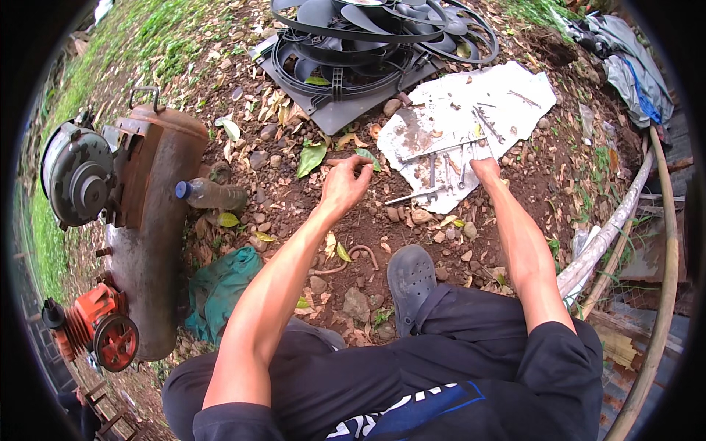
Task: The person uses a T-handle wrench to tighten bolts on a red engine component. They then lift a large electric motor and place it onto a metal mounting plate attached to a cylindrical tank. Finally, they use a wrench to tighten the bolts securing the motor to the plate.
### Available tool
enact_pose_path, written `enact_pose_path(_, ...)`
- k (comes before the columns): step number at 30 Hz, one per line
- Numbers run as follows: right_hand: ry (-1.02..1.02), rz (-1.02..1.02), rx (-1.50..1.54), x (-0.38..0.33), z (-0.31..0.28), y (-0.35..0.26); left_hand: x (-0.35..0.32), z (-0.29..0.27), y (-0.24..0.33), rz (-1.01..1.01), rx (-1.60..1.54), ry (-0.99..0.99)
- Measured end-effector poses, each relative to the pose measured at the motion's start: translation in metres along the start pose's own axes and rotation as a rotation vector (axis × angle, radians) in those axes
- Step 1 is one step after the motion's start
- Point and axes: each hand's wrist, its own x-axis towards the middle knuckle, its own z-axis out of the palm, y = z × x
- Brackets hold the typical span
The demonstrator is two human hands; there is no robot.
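Note:
My left hand (344,184) hovers above the soil left of a dirty white sheet (515,88). Its fingers are curled in; a brown sliver shows beside them, and I cannot make out what they hold. Over the sheet's near right edge, my right hand (487,170) is closed around the end of a slim silver wrench (473,151), mostly covered by the fist. Several wrenches lie around it: a long one (441,149) across the middle, a combination wrench (413,196) at the near edge, and smaller ones (488,123) farther back.
Black radiator fans (346,73) are piled at the far side. To the left lie a rusty compressor tank (158,184) with a motor (77,174), an orange pump (95,323), a plastic bottle (213,194) and a green cloth (224,290). Wooden poles (662,220) line the right.

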Motion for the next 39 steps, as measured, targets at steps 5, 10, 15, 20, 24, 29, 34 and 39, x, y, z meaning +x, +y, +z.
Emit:
enact_pose_path(5, 0.041, -0.139, 0.0, -0.019, -0.002, -0.011, -0.003, -0.005, 0.0, 0.018, 0.003, -0.003)
enact_pose_path(10, 0.189, -0.285, -0.021, -0.027, 0.004, -0.011, -0.006, -0.006, 0.007, 0.015, 0.014, -0.029)
enact_pose_path(15, 0.045, -0.274, -0.065, -0.052, -0.006, -0.035, -0.008, -0.009, 0.005, -0.001, 0.047, -0.031)
enact_pose_path(20, -0.034, -0.213, -0.207, -0.06, -0.006, -0.045, -0.009, -0.006, 0.007, -0.008, 0.064, -0.04)
enact_pose_path(24, 0.012, -0.207, -0.289, -0.076, 0.0, -0.065, -0.011, -0.009, 0.007, -0.04, 0.081, -0.071)
enact_pose_path(29, -0.467, -0.078, -0.228, -0.07, -0.018, -0.082, -0.013, -0.015, 0.006, -0.045, 0.033, -0.065)
enact_pose_path(34, -0.607, -0.008, -0.046, -0.075, -0.059, -0.112, -0.012, -0.019, -0.004, -0.053, 0.023, -0.036)
enact_pose_path(39, -0.577, -0.055, -0.276, -0.074, -0.058, -0.112, -0.014, -0.016, -0.007, -0.034, 0.058, -0.046)
